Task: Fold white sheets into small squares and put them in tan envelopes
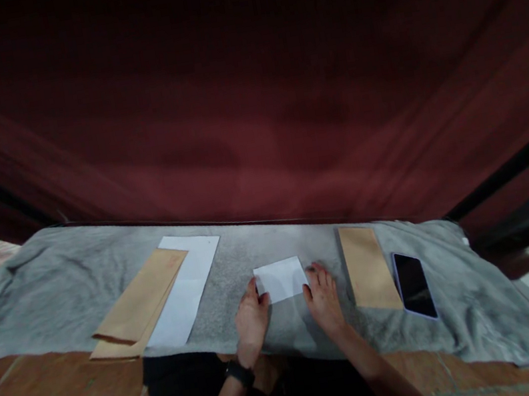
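A small white sheet of paper [282,280], probably folded, lies between my two hands on the grey cloth. My left hand [251,318], with a dark band on its wrist, grips the paper's left edge between thumb and fingers. At the right edge, my right hand [324,296] holds the paper the same way, its fingers curled and its thumb near the lower corner. The fingertips under the paper are hidden. To the right of my right hand lies a flat brown envelope [370,268].
Beyond the envelope lies a phone [414,286] with a purple edge. On the left, several brown envelopes [142,296] overlap a larger white sheet [195,270]. The grey cloth [71,284] drapes over the front edge. A dark red surface [258,158] rises behind it.
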The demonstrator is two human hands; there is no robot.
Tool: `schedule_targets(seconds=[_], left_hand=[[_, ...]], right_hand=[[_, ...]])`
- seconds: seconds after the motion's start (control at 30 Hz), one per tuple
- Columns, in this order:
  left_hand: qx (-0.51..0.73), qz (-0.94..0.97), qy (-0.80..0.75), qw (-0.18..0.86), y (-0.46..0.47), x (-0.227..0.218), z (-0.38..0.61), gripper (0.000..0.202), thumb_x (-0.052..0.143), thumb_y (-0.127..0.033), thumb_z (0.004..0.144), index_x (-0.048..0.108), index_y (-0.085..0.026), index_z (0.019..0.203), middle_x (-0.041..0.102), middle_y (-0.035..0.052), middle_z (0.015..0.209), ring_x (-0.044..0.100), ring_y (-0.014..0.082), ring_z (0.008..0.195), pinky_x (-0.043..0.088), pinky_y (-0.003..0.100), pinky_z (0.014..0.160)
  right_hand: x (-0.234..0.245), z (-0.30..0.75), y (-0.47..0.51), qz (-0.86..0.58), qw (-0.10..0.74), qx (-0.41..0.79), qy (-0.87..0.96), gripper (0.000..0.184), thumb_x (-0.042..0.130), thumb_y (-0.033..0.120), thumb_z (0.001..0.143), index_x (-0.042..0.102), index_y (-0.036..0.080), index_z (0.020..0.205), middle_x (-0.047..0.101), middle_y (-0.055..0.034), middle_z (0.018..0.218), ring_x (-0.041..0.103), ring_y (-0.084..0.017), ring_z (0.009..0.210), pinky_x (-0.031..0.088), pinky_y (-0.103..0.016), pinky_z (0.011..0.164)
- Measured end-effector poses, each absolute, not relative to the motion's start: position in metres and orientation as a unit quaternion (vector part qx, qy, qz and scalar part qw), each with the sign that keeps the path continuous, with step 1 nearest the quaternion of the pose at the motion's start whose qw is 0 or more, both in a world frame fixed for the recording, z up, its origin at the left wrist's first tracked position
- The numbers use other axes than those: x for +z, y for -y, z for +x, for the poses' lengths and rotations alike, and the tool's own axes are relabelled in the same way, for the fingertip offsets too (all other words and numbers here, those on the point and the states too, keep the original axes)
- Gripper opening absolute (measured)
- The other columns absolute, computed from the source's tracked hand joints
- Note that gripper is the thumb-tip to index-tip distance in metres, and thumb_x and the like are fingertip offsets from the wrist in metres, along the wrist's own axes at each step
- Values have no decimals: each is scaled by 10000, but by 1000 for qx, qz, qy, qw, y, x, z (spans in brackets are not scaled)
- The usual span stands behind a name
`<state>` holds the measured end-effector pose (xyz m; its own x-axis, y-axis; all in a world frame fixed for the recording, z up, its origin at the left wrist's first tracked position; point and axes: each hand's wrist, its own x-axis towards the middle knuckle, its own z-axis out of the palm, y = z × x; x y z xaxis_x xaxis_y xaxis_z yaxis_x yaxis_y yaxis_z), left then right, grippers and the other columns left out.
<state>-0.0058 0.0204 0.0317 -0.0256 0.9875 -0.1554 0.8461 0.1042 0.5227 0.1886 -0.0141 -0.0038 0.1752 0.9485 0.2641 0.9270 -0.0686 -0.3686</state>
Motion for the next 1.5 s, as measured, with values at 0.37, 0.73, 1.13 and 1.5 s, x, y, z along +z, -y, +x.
schedule_targets(seconds=[0.37, 0.73, 1.13, 1.5], left_hand=[[151, 697, -680, 170, -15, 25, -7, 401, 481, -230, 963, 549, -163, 1352, 706, 130, 1122, 681, 265, 1019, 530, 364, 863], [169, 823, -532, 109, -16, 1, 51, 567, 340, -405, 1030, 384, -120, 1518, 404, 154, 1577, 309, 275, 1494, 252, 509, 1220], [126, 798, -588, 43, -24, -10, 23, 654, 367, -440, 1018, 310, -60, 1547, 308, 191, 1615, 232, 289, 1520, 216, 482, 1233], [68, 817, -572, 19, -26, -5, 19, 632, 391, -197, 961, 276, -172, 1583, 272, 130, 1641, 208, 275, 1527, 188, 478, 1235]], right_hand=[[-17, 169, -6, -652, 217, 49, 725, 528, 398, 314, 1027, 393, 151, 1529, 408, -117, 1570, 382, -261, 1453, 262, -474, 1211], [-28, 174, -2, -656, 189, 7, 731, 545, 358, 225, 1002, 375, 123, 1537, 303, -143, 1617, 262, -277, 1506, 217, -504, 1220], [-22, 180, -4, -693, 193, 14, 694, 533, 320, 214, 1004, 409, 52, 1505, 408, -203, 1553, 326, -317, 1472, 233, -562, 1189], [-22, 138, -18, -640, 162, 57, 749, 558, 211, 346, 1067, 330, 94, 1551, 323, -128, 1613, 267, -220, 1505, 223, -437, 1232]])
